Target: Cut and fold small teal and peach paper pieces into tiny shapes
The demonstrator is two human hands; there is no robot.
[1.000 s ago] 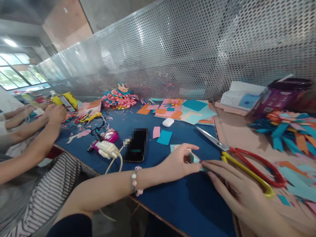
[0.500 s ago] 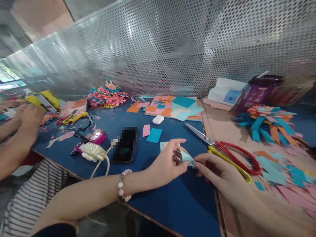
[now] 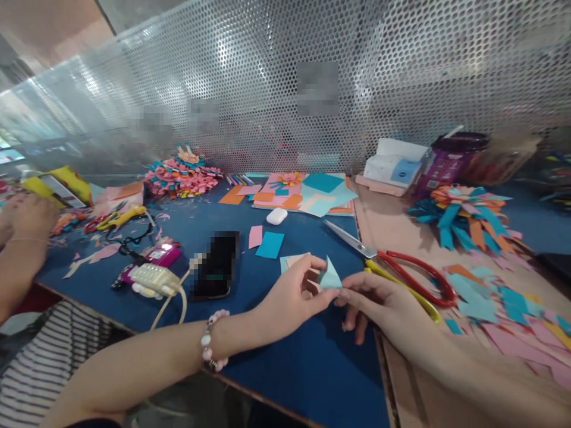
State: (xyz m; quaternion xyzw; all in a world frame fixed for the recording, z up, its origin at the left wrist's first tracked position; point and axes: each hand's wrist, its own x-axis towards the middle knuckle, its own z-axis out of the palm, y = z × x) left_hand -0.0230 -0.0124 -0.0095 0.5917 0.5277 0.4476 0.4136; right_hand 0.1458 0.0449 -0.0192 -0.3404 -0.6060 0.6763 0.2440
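Note:
A small piece of light blue paper [image 3: 330, 278] is folded, with one pointed corner standing up. My left hand [image 3: 292, 294] pinches it between thumb and fingers. At the paper's lower right corner, the thumb and index finger of my right hand [image 3: 386, 303] are pressed together on it, with the other fingers curled below. Partly behind my left hand lie light blue and pale paper squares [image 3: 288, 261]. A blue paper square [image 3: 270, 245] and a pink slip [image 3: 256, 236] lie farther off. Scissors with red and yellow handles [image 3: 410, 273] rest right of my hands.
A phone [image 3: 216, 264] and a cream power strip [image 3: 156, 278] with a cable lie left. Behind are a white earbud case [image 3: 277, 216], stacked coloured paper [image 3: 328, 184] and a paper-flower pile [image 3: 182, 175]. Paper scraps [image 3: 477, 300] cover the right. Another person's hands [image 3: 29, 220] are far left.
The view has swung slightly right, so everything sits farther left. The folded paper's corner now points up between my hands. Both hands remain at the paper.

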